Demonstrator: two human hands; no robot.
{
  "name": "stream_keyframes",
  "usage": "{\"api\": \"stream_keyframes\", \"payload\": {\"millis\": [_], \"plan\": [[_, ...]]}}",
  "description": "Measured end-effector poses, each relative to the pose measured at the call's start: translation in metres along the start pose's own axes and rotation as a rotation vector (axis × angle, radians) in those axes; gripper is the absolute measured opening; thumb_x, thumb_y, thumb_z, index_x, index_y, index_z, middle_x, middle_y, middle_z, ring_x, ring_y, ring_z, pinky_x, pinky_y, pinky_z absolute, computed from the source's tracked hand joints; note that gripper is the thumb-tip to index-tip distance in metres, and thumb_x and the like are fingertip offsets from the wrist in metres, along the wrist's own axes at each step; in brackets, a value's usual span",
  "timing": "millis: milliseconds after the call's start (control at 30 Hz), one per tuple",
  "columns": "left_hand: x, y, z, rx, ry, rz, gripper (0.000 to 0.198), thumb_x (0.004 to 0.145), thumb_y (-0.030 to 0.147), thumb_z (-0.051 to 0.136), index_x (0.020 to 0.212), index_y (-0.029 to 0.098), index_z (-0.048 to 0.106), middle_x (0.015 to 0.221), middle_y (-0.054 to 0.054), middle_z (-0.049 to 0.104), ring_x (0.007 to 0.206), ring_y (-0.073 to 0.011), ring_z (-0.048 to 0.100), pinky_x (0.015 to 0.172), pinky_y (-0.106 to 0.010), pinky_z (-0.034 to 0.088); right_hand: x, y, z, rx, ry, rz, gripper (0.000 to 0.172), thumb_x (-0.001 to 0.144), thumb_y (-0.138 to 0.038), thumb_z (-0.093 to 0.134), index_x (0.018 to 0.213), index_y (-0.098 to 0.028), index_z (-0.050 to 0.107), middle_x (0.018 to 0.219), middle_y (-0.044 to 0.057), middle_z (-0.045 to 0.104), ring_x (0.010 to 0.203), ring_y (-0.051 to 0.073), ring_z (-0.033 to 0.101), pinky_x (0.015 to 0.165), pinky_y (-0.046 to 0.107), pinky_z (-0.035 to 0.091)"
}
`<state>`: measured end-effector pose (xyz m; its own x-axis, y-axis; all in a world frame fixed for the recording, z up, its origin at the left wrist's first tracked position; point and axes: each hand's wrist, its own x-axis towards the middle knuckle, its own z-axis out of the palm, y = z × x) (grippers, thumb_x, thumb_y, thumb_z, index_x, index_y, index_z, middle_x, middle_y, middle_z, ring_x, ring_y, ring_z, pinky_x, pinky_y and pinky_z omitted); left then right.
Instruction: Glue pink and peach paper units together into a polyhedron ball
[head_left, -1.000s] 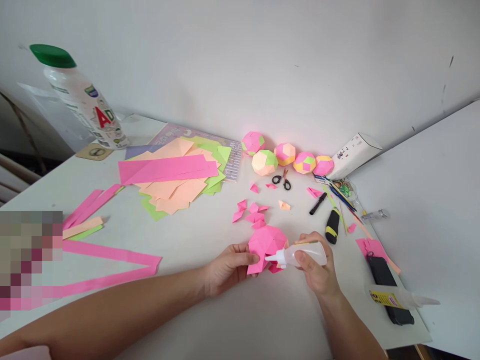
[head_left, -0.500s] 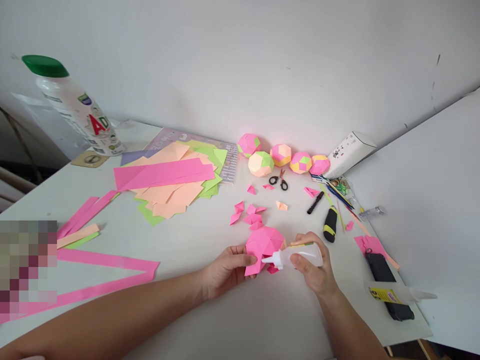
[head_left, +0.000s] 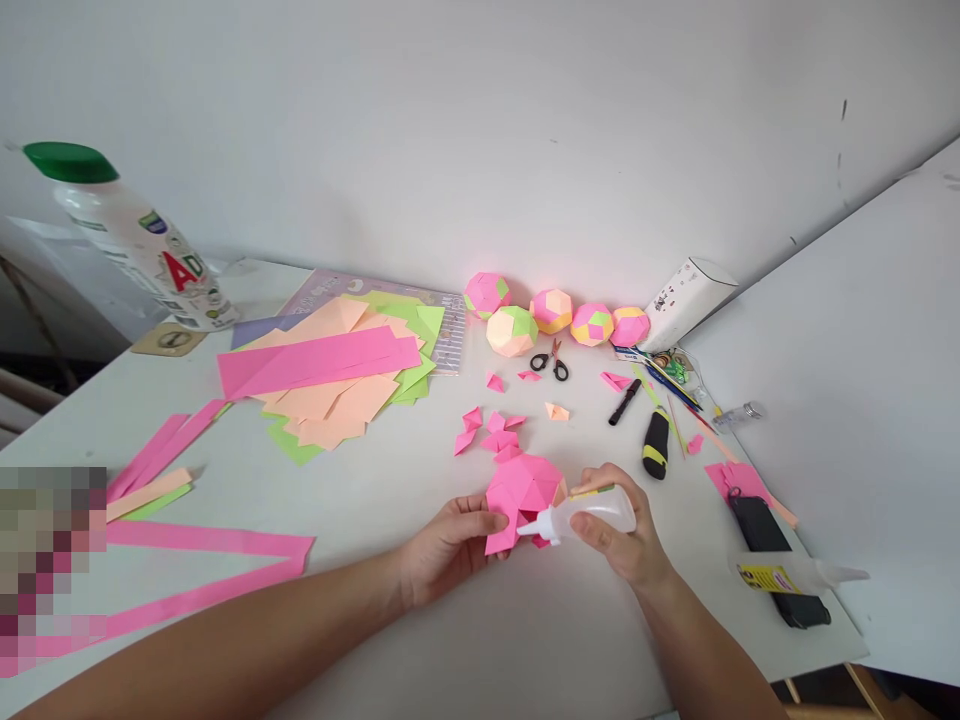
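Note:
My left hand [head_left: 459, 548] grips a pink folded-paper ball [head_left: 531, 482] by a flap at its lower left, thumb on top. The ball has an opening on its near side, with a peach patch at its right. In my right hand [head_left: 628, 535] is a small clear glue bottle [head_left: 600, 512], held on its side. Its white nozzle points left, at the flap beside my left thumb; whether the tip touches the paper I cannot tell. Several folded pink paper pieces [head_left: 501, 432] lie just beyond the ball, near a peach piece [head_left: 557, 411].
Finished paper balls [head_left: 592, 324] line the wall, with scissors [head_left: 551, 362] in front. To the right are a marker [head_left: 625, 402], a box cutter [head_left: 655, 445], a black pouch [head_left: 801, 610] and a larger glue bottle [head_left: 772, 577]. Stacked coloured paper [head_left: 330, 355] and a tall white bottle [head_left: 161, 250] stand left.
The view has shifted slightly. The nozzle has slipped a little left and down along the flap, while both hands keep their grips.

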<state>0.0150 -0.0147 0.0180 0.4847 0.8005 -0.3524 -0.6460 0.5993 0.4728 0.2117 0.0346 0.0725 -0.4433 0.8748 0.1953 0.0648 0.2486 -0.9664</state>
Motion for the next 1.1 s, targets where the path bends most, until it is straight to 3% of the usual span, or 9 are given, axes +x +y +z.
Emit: {"api": "stream_keyframes", "payload": {"millis": [100, 267, 467, 1100], "plan": [[0.0, -0.0007, -0.0006, -0.002, 0.001, 0.0, 0.009, 0.069, 0.022, 0.07, 0.07, 0.014, 0.065, 0.059, -0.003, 0.061, 0.066, -0.0177, 0.059, 0.071, -0.03, 0.04, 0.0006, -0.0024, 0.0003, -0.008, -0.028, -0.008, 0.015, 0.074, -0.031, 0.07, 0.083, -0.024, 0.06, 0.07, 0.0, 0.057, 0.058, 0.015, 0.052, 0.051, 0.028, 0.04], [0.0001, -0.001, -0.0011, 0.001, -0.001, -0.001, 0.01, 0.068, 0.022, 0.071, 0.069, 0.014, 0.065, 0.06, -0.003, 0.061, 0.062, -0.0159, 0.057, 0.069, -0.03, 0.04, 0.0014, -0.0019, 0.0002, -0.046, 0.053, -0.024, 0.016, 0.073, -0.033, 0.071, 0.082, -0.024, 0.061, 0.07, 0.0, 0.057, 0.06, 0.015, 0.052, 0.052, 0.029, 0.041], [-0.0002, -0.0002, 0.0007, -0.016, 0.015, -0.012, 0.011, 0.066, 0.023, 0.072, 0.071, 0.015, 0.066, 0.058, -0.003, 0.062, 0.06, -0.017, 0.057, 0.067, -0.03, 0.04, 0.0019, -0.0085, 0.0017, -0.016, -0.041, -0.023, 0.016, 0.072, -0.033, 0.071, 0.081, -0.024, 0.061, 0.07, 0.0, 0.057, 0.055, 0.014, 0.051, 0.048, 0.027, 0.04], [0.0001, -0.0007, -0.0006, 0.003, -0.036, 0.013, 0.01, 0.072, 0.02, 0.066, 0.066, 0.013, 0.062, 0.061, -0.003, 0.057, 0.063, -0.0151, 0.054, 0.066, -0.028, 0.038, 0.0007, -0.0047, -0.0005, -0.136, 0.055, -0.153, 0.018, 0.073, -0.028, 0.071, 0.089, -0.026, 0.062, 0.076, 0.001, 0.062, 0.063, 0.017, 0.056, 0.054, 0.029, 0.044]]}}
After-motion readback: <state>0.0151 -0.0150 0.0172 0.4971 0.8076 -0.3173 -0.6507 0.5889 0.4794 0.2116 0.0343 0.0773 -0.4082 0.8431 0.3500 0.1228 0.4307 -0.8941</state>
